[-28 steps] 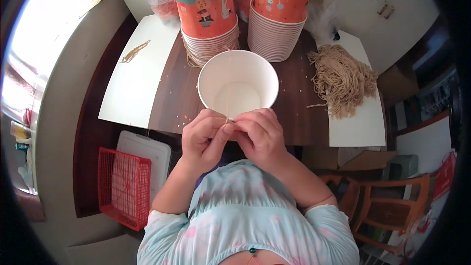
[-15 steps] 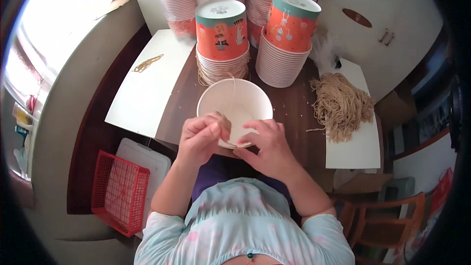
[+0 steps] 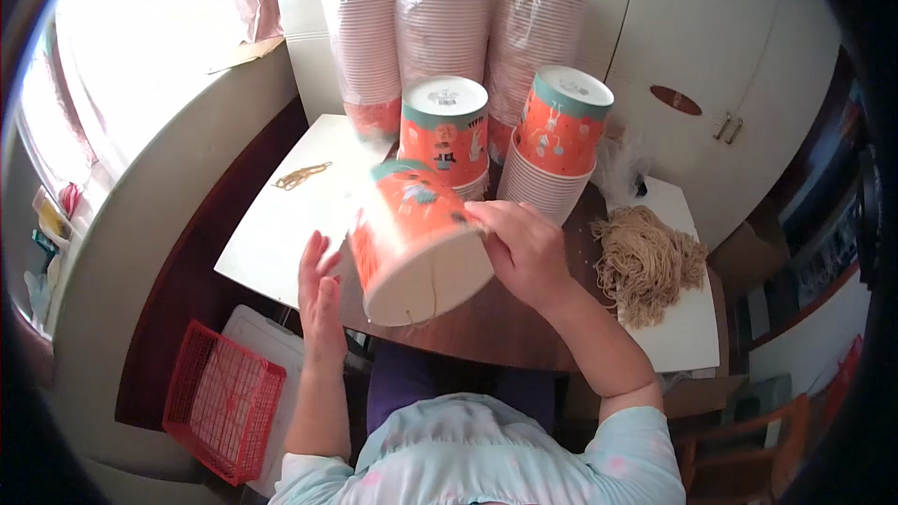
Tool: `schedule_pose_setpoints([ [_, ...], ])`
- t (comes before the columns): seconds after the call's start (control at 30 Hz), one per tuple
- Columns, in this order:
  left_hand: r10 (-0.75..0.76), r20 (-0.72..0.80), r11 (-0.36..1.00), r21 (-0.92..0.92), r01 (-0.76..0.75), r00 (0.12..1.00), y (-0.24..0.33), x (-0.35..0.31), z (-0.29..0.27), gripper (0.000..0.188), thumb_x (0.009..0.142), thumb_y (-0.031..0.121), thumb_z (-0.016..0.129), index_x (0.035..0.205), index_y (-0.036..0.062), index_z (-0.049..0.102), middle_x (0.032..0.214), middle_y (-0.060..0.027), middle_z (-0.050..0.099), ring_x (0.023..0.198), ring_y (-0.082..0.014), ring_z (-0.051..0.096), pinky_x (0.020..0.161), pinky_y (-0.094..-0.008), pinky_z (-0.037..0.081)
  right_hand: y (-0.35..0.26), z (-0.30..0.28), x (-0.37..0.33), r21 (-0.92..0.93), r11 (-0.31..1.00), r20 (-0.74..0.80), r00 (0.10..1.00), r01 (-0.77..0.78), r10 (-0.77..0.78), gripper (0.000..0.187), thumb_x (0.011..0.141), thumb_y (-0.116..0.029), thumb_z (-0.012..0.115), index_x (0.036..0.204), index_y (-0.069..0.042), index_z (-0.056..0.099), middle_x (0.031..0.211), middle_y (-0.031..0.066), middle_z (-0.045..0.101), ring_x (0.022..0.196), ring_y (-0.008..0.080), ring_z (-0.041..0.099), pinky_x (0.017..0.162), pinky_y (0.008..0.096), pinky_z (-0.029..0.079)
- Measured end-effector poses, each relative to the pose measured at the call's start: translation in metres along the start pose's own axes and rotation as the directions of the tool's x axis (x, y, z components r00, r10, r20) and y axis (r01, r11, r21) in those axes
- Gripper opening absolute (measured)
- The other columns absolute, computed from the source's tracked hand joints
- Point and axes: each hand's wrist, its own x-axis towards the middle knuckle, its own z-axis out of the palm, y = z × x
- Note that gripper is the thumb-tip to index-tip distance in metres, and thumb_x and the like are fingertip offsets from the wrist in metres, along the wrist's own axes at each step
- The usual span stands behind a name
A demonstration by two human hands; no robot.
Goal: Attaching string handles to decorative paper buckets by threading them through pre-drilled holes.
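My right hand (image 3: pixel 526 251) grips an orange and green printed paper bucket (image 3: pixel 407 215) at the right side of its rim. The bucket is tilted in the air over the table's near part, its white mouth facing me. A thin tan cord (image 3: pixel 433 292) hangs across the mouth, and a small bit of it shows at the lower rim. Close by the bucket's left side, my left hand (image 3: pixel 322 309) is open with fingers apart; whether it touches the wall I cannot tell.
Two upside-down stacks of similar buckets, a left stack (image 3: pixel 445 131) and a right stack (image 3: pixel 561 140), stand behind. Plastic-wrapped stacks (image 3: pixel 441 23) rise at the back. A tan cord heap (image 3: pixel 647 262) lies right; loose cords (image 3: pixel 301 176) lie on a white board (image 3: pixel 267 234). A red basket (image 3: pixel 224 402) sits lower left.
The bucket has gone from upright on the table to lifted and tipped, its mouth toward me. My right hand has taken its rim; my left hand has opened and moved left.
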Motion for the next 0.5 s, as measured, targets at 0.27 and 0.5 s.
schedule_pose_setpoints([
  [0.27,0.527,0.045,0.847,0.057,-0.529,0.849,0.026,0.148,0.032,0.121,0.068,0.033,0.083,0.151,0.0102,-0.002,0.142,-0.0173,0.034,0.127,-0.0290,0.043,0.103,-0.0431,0.041,0.021,-0.025,0.077,0.647,0.758,0.081,0.996,-0.085,0.043,0.062,0.080,-0.010,0.058,0.138,0.003,0.040,0.135,0.0175,0.049,0.125,0.0262,0.047,0.106,0.0381,0.035],
  [0.5,0.536,0.097,0.717,0.473,-0.513,0.839,-0.053,0.217,0.093,0.127,0.060,0.030,0.085,0.148,0.0044,-0.001,0.141,-0.0280,0.030,0.132,-0.0410,0.033,0.108,-0.0497,0.031,0.112,0.028,0.091,0.467,0.864,-0.009,0.976,-0.188,0.218,0.064,0.084,-0.019,0.059,0.139,0.005,0.037,0.139,0.0232,0.043,0.130,0.0298,0.041,0.109,0.0370,0.031],
])
